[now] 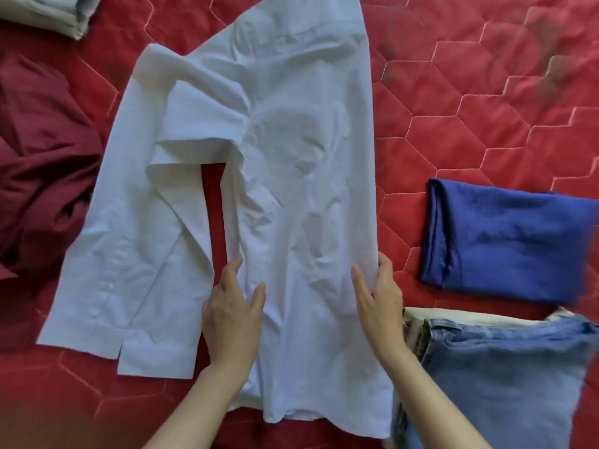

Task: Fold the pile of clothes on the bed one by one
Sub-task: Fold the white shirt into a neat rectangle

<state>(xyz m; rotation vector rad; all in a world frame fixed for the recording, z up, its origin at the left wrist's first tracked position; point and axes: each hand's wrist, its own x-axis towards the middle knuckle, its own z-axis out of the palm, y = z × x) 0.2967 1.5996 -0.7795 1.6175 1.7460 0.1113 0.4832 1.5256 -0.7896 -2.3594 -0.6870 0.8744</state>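
A white long-sleeved shirt [291, 205] lies spread on the red quilted bed [453, 108], its body running from the near edge to the far side. One sleeve [129, 270] lies out to the left, with a strip of red cover showing between sleeve and body. My left hand [233, 315] rests on the left edge of the shirt's lower body, fingers straight, thumb spread. My right hand [379, 296] rests on the right edge at the same height, thumb on the cloth and fingers along the edge. Neither hand lifts the cloth.
A folded dark blue garment [505, 241] lies to the right. Folded blue jeans [505, 377] sit on a stack at the near right. Crumpled maroon cloth [42, 163] lies at the left. Folded pale grey fabric [55, 11] is at the far left corner.
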